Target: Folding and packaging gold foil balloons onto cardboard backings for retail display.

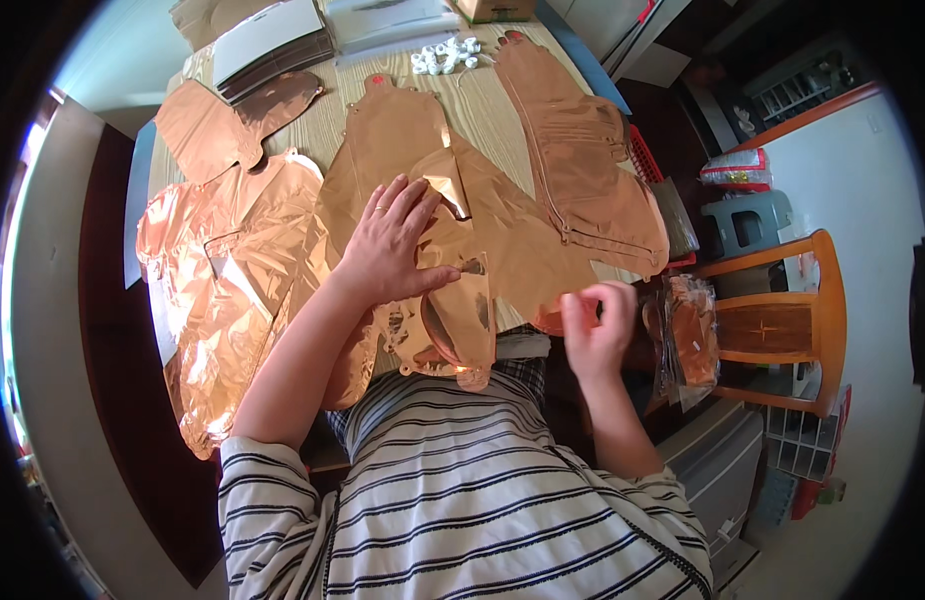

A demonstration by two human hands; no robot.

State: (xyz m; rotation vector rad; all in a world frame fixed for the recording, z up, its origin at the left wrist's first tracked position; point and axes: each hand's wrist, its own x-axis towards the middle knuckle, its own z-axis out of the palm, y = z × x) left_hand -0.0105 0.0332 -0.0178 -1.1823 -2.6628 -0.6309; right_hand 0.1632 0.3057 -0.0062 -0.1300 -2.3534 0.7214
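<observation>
the left hand [392, 240] lay palm down on the middle foil sheet [512, 240], its fingers apart and its thumb stretched out sideways; a ring sat on one finger. that copper-coloured sheet was spread over the near part of the wood-grained desk [482, 110], its shiny lower part reaching the edge in front of the person's striped top [452, 490]. the right hand [599, 320] was at the sheet's right-hand corner, its fingers curled and blurred, and it was impossible to tell whether they were clamped on the foil or just beside it

to the left lay a crumpled foil sheet [252, 260], with a smaller foil piece [197, 130] above it near a stack of grey cards [272, 45]. to the right, a long foil sheet [582, 140] ran down toward the desk's side. small white parts [445, 55] were heaped at the far side, near clear plastic bags [392, 28]. a wooden chair [830, 320] stood beyond the right hand
</observation>
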